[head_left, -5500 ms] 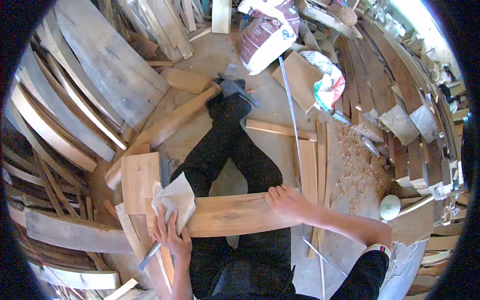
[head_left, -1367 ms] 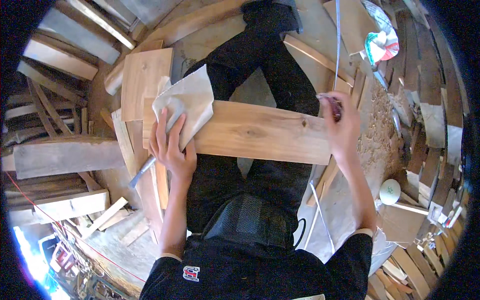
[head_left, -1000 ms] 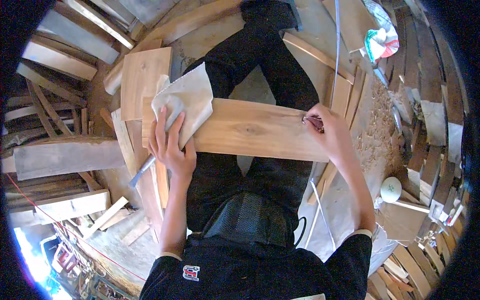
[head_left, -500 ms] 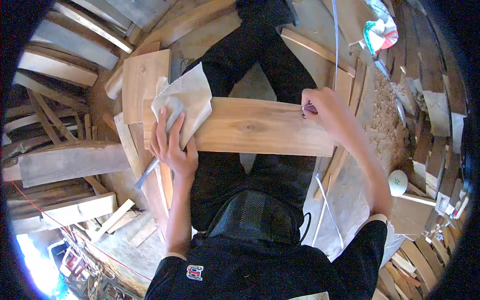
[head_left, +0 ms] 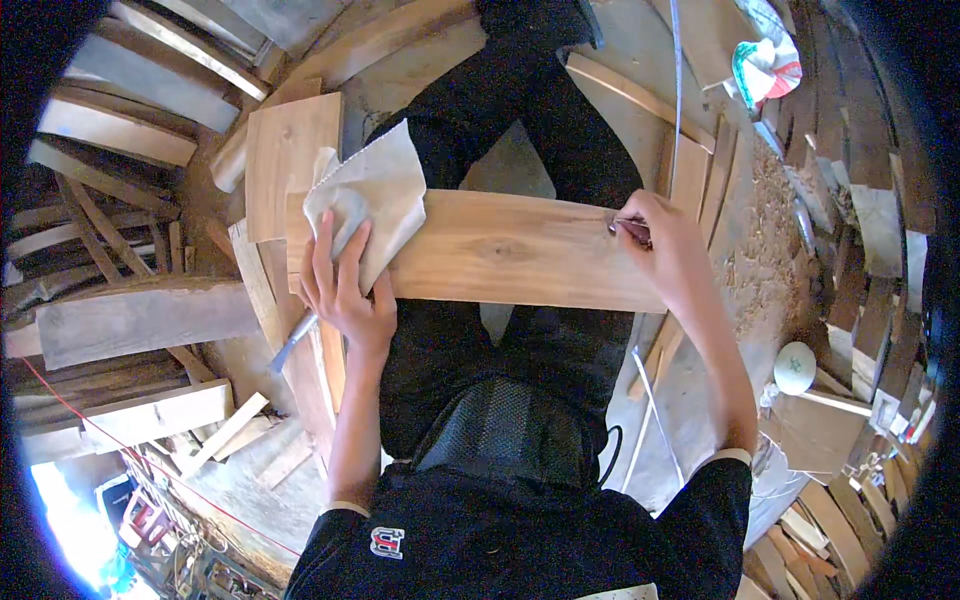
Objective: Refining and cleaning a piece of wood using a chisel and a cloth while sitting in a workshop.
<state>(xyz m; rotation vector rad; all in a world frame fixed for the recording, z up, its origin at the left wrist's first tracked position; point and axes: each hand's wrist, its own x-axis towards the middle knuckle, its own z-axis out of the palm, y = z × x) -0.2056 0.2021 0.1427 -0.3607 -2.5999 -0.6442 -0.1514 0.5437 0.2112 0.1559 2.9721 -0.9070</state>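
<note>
I see the plank [head_left: 500,250] lying across my lap, my left hand [head_left: 345,290] spread flat with wide fingers pressing the sandpaper sheet [head_left: 370,195] on its left end, my right hand [head_left: 665,245] pinching the right end, sanding seemingly barely begun.

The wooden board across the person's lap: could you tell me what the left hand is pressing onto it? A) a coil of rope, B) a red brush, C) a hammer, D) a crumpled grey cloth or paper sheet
D: the left hand lies flat on a crumpled grey sheet spread over the left end of the wooden board, while the right hand grips the board's other end.
</note>
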